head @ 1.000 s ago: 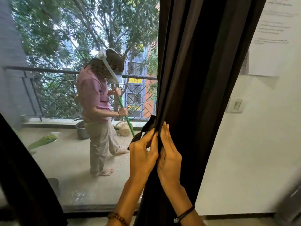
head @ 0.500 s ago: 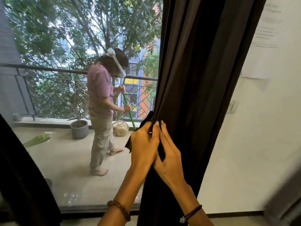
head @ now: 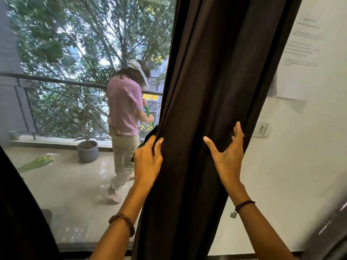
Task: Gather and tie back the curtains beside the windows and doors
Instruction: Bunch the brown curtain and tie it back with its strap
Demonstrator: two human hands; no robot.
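A dark brown curtain point(head: 206, 81) hangs in folds between the glass door and the white wall. My left hand point(head: 148, 162) grips the curtain's left edge together with a dark tie-back strip point(head: 150, 135), fingers curled round the fabric. My right hand point(head: 228, 156) is spread wide at the curtain's right edge, thumb out over the front of the cloth and fingers reaching behind the edge. The tie-back's far part is hidden behind the curtain.
A second dark curtain point(head: 20, 212) fills the lower left corner. Through the glass, a person in a pink shirt point(head: 124, 109) sweeps the balcony near a grey plant pot point(head: 87, 152). A wall switch point(head: 262, 129) and a paper notice point(head: 298, 53) sit on the white wall.
My hands were pressed together at the curtain's left edge; my right hand has swung across to the right edge and opened wide. The sweeping person has stepped to the right.
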